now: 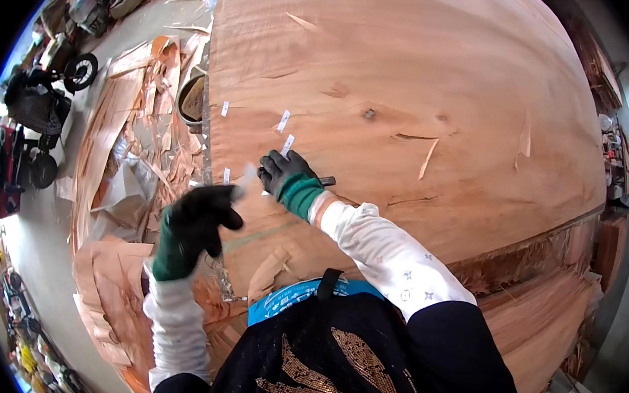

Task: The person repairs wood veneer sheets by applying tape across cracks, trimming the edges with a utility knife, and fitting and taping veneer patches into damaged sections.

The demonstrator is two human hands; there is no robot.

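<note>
Nearest you, your one blue apron (287,299) shows at the sheet's near edge. Your left hand (204,213) is raised above the sheet's left edge, thumb apart from the fingers, with one strip (247,181) blurred at the fingertips; you cannot tell how firmly it is pinched. Your right hand (286,173) rests palm down on the sheet (415,70), fingers bent, and one dark handle (327,181) sticks out beside its heel; the grip is hidden, so you cannot tell whether it is closed on it. Both hands are gloved.

Four more strips lie plainly on the sheet: one just beyond your right knuckles, one farther on, and two nearer the left edge. Two knots (369,114) mark the wood, and at least three slivers (428,159) show on it.

One bowl (192,100) stands against the left edge, with scraps (147,99) crowding the floor beside it. Well beyond are a motorbike (38,105) and one red vehicle (2,173).
</note>
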